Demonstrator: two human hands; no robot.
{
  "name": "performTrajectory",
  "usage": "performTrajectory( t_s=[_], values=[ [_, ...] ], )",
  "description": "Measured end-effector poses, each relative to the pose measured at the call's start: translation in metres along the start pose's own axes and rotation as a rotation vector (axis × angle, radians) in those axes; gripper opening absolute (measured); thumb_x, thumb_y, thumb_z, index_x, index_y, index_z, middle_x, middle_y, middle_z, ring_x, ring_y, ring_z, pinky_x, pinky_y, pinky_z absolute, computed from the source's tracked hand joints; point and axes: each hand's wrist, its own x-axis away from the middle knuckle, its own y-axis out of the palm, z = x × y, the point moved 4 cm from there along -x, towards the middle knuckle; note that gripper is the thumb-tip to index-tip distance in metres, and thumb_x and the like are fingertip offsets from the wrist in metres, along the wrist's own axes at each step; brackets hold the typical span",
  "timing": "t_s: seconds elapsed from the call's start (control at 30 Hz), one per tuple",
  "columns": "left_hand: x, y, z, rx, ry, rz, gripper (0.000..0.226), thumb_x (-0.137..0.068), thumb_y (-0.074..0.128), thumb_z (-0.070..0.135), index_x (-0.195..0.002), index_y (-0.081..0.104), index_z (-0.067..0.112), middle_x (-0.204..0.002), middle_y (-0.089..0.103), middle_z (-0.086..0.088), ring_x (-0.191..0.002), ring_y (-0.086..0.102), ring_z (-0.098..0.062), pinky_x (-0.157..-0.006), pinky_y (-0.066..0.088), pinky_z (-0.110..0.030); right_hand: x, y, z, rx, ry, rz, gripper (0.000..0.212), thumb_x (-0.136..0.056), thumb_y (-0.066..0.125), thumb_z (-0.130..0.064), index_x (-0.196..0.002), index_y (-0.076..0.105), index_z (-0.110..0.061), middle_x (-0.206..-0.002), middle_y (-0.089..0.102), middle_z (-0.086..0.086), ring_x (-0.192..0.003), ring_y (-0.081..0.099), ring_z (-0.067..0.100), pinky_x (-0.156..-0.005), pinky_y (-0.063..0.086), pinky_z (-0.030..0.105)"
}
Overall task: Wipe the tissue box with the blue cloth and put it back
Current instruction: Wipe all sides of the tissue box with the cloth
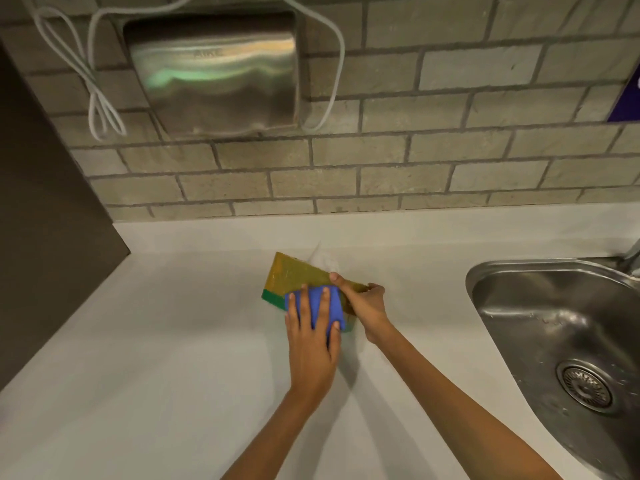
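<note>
A yellow tissue box [294, 273] with a green lower band lies on the white counter [173, 358], with a white tissue sticking out at its far end. My left hand [311, 341] lies flat, fingers spread, pressing a folded blue cloth [320, 303] against the box's near side. My right hand [367, 304] grips the box's right end, thumb on its top edge. The cloth and both hands hide part of the box.
A steel sink [561, 327] with a drain is set into the counter at the right. On the brick wall behind hangs a steel hand dryer [214, 74] with white cables. A dark panel [45, 220] bounds the counter on the left.
</note>
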Motion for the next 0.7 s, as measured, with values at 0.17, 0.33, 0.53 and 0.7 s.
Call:
performTrajectory(
  t_s=[0.17,0.33,0.53,0.7],
  values=[
    [-0.012,0.004,-0.004,0.409,-0.376,0.063,0.054,-0.1,0.033,0.024,-0.149,0.012,0.021,-0.158,0.018,-0.009,-0.147,0.008,-0.027,-0.119,0.023,-0.047,0.012,0.014,-0.009,0.171,-0.164,0.108,0.127,-0.047,0.082,-0.059,-0.145,0.014,-0.015,-0.142,0.029,0.013,-0.129,0.039,0.027,-0.099,0.039,0.028],
    [-0.027,-0.004,-0.009,0.584,-0.503,0.155,0.045,-0.1,0.033,0.014,-0.145,0.03,0.011,-0.143,0.043,-0.014,-0.13,0.041,-0.03,-0.11,0.035,-0.049,0.025,0.019,0.002,0.126,-0.267,0.102,0.101,-0.066,0.075,-0.051,-0.143,0.019,-0.017,-0.134,0.027,0.009,-0.12,0.043,0.021,-0.089,0.038,0.019],
    [-0.031,-0.012,-0.026,0.783,-0.756,0.134,0.04,-0.087,0.056,0.044,-0.122,0.044,0.03,-0.121,0.059,-0.004,-0.107,0.058,-0.023,-0.095,0.05,-0.038,0.045,0.028,0.009,0.151,-0.416,0.031,0.071,-0.086,0.055,-0.046,-0.144,0.022,-0.022,-0.125,0.025,-0.002,-0.11,0.039,0.007,-0.084,0.038,0.008],
    [-0.036,-0.014,-0.052,0.812,-0.92,0.094,0.052,-0.086,0.059,0.034,-0.132,0.043,0.015,-0.121,0.059,-0.014,-0.108,0.059,-0.031,-0.097,0.049,-0.043,0.061,0.035,0.02,0.181,-0.477,-0.053,0.073,-0.087,0.056,-0.038,-0.147,0.017,-0.024,-0.129,0.02,-0.004,-0.121,0.036,0.008,-0.083,0.036,-0.005]
  ],
)
